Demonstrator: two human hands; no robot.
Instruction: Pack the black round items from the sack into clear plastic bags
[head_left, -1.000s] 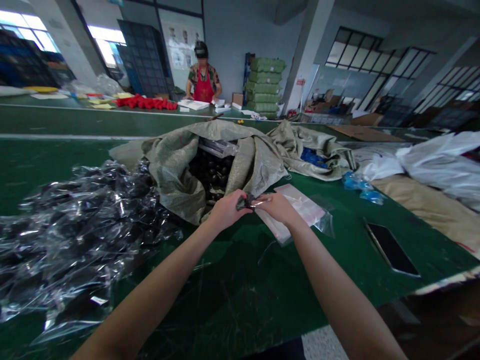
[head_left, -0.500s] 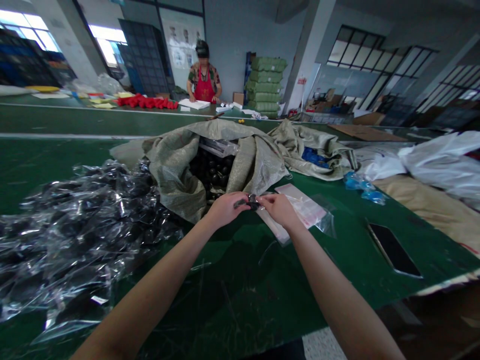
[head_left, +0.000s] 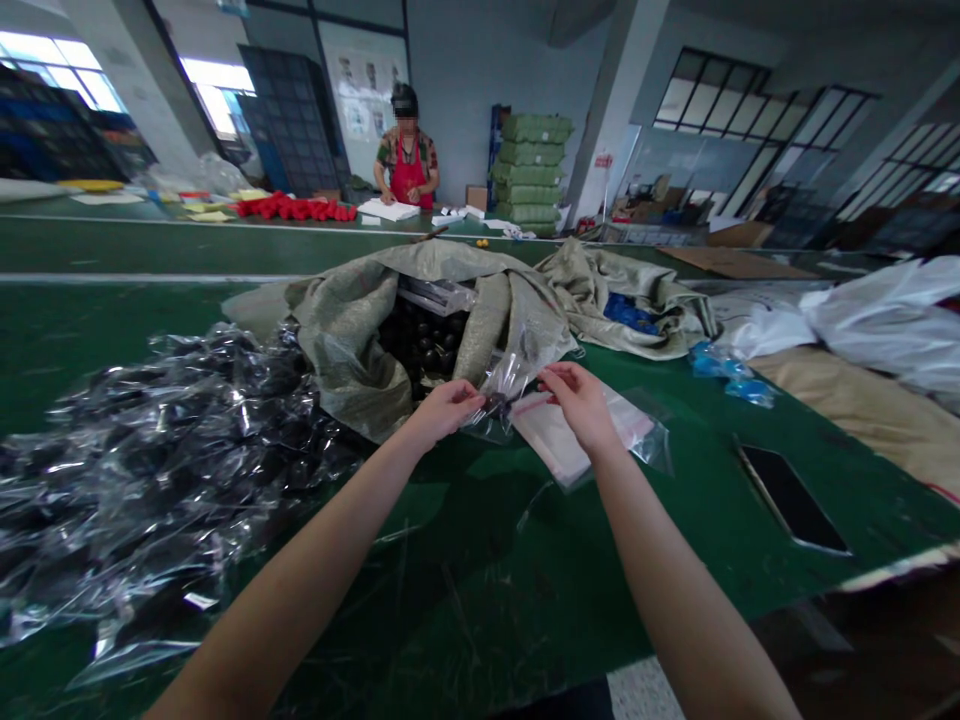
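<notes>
While pinched, left grip (head_left: pixel 446 412) on plastic bag (head_left: pixel 504 385).

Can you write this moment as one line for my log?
left hand: small dark thing, clear plastic bag | right hand: bag edge | nearby: woven sack

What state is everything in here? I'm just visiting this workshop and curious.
left hand: pinching a dark item
right hand: raised, pinching the clear bag's edge
clear bag: held up, dark item at its mouth
woven sack: open, folded back, holding black round items
bagged items: heaped on the green table
phone: lying flat
</notes>
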